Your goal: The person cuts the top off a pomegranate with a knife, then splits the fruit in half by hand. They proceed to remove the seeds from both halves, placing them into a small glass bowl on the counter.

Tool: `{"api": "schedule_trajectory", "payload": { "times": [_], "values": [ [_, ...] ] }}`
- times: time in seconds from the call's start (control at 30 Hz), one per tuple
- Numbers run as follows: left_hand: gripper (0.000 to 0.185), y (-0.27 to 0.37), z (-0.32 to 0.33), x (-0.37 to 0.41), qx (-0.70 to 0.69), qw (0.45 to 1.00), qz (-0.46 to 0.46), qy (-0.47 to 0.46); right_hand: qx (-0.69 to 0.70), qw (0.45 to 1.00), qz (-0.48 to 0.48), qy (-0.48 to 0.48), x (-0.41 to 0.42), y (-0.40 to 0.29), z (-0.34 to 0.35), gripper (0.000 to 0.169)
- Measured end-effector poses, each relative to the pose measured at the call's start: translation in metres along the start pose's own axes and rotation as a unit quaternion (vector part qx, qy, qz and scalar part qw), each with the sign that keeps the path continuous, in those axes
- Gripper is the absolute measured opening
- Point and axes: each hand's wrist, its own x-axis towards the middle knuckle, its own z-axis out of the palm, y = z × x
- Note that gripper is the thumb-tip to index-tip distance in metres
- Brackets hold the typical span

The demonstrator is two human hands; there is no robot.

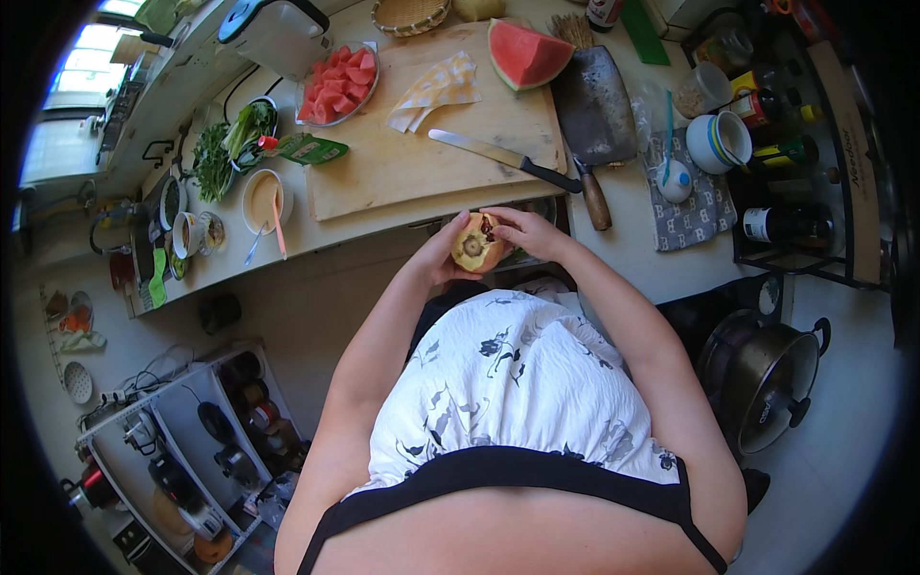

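A pomegranate [472, 246] with its top cut away and dark red seeds showing at one side is held between both hands, just off the counter's front edge. My left hand [440, 253] grips it from the left, the thumb along its upper side. My right hand [523, 233] touches its right side, fingers near the exposed seeds. Beyond them, a knife [496, 154] with a black handle lies on the wooden cutting board [366, 180]. A yellow-checked cloth [440, 90] and a watermelon wedge [526, 54] are also on the board.
At the board's left is a glass bowl of watermelon cubes [338, 83], with leafy greens [213, 162] and a bowl of tan sauce [260, 201] nearer. A cleaver [593, 108] lies right of the board, its wooden handle towards me. Bottles and a white mug [719, 142] stand farther right.
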Motion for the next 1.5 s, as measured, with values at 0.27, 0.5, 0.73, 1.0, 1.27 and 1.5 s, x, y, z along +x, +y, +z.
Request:
{"api": "schedule_trajectory", "payload": {
  "times": [0.27, 0.5, 0.73, 1.0, 1.27, 1.5],
  "values": [
    [0.062, 0.0, -0.002, -0.001, 0.0, 1.0, -0.008, 0.013, -0.162, 0.98, -0.105, 0.052, 0.0, 0.004, 0.008, 0.047],
    [0.059, -0.002, 0.005, -0.004, 0.093, 0.991, 0.036, 0.092, -0.208, 0.974, -0.085, 0.034, -0.01, -0.001, 0.008, 0.049],
    [0.057, 0.006, 0.007, -0.014, 0.094, 0.995, 0.035, 0.013, -0.14, 0.986, -0.09, 0.031, -0.015, -0.01, 0.009, 0.053],
    [0.063, 0.016, 0.001, -0.021, 0.09, 0.994, 0.027, -0.048, -0.061, 0.993, -0.091, 0.052, -0.02, -0.028, 0.007, 0.047],
    [0.063, 0.024, 0.008, -0.028, 0.075, 0.993, 0.052, -0.073, -0.013, 0.991, -0.102, 0.088, -0.019, -0.029, 0.005, 0.036],
    [0.067, 0.037, 0.005, -0.033, 0.096, 0.989, 0.071, -0.082, 0.011, 0.994, -0.095, 0.061, -0.013, -0.04, -0.002, 0.036]
  ]
}}
